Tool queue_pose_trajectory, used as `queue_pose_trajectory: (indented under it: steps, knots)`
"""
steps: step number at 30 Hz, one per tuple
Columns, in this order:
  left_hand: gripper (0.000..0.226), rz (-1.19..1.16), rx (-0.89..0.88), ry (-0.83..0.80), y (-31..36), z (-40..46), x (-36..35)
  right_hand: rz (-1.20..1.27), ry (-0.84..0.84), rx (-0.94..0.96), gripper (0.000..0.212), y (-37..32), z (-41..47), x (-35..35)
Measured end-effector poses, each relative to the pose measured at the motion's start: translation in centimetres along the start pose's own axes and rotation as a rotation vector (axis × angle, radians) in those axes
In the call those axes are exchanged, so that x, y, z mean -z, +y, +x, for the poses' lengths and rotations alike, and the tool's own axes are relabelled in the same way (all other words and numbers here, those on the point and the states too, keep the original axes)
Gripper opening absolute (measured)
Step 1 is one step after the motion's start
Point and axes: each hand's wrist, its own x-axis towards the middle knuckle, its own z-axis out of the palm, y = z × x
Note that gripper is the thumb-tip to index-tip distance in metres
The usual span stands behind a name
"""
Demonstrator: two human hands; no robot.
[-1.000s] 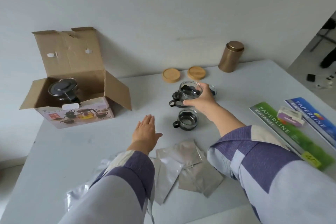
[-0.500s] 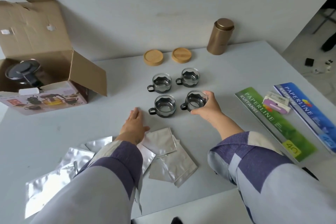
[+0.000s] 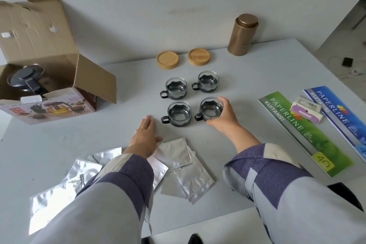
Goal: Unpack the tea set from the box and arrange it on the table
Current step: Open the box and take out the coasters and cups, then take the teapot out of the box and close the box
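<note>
Since half a second ago little has moved: the right hand (image 3: 224, 117) still grips the near-right cup (image 3: 211, 108), which stands on the bench (image 3: 59, 144), and the left hand (image 3: 145, 134) still lies flat with straight fingers.

At far left the box (image 3: 65, 93) stands open with its flaps up; the teapot (image 3: 25, 80) sits inside, with a small white piece beside it at the front wall. Foil pouches (image 3: 178, 156) are strewn along the near edge, partly under the left sleeve. Right of the left hand, four cups form a square, handles to the left: far-left cup (image 3: 175, 87), far-right cup (image 3: 208, 81), near-left cup (image 3: 179, 113) and the held one. All look empty. Beyond them lie two wooden coasters (image 3: 167, 60), then a lidded bronze tin (image 3: 242, 34) by the wall. At right, two receipt books (image 3: 305, 134) lie slanted toward the right edge, a small packet (image 3: 306, 111) across them. Bare bench shows between box and cups.
</note>
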Motion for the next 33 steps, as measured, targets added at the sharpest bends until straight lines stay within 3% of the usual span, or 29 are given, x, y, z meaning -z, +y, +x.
queue_pose_trajectory:
  steps: [7, 10, 13, 17, 25, 33]
  knots:
    - [0.080, 0.018, -0.011, -0.008, 0.1, 0.0, 0.1, -0.156, -0.090, -0.123, 0.103, -0.9, -0.6, 1.1]
    - [0.083, 0.032, -0.010, -0.037, 0.1, 0.3, 0.5, -0.259, -0.074, -0.155, 0.089, -2.3, -1.0, 1.6]
    - [0.075, 0.040, -0.009, -0.042, 0.0, 0.1, 1.6, -0.325, -0.047, -0.063, 0.076, -4.8, -1.5, 1.9]
    - [0.056, 0.024, -0.016, 0.128, -1.2, -1.6, 4.1, -0.442, -0.125, 0.110, 0.062, -8.8, -2.3, 0.1]
    - [0.051, -0.076, 0.055, 0.460, -9.0, -4.4, 12.3, -0.398, -0.284, 0.346, 0.046, -18.0, -4.5, -10.3]
    - [0.054, -0.098, 0.139, 0.771, -20.0, -4.8, 18.5, -0.332, -0.340, 0.528, 0.036, -26.4, -6.8, -22.7]
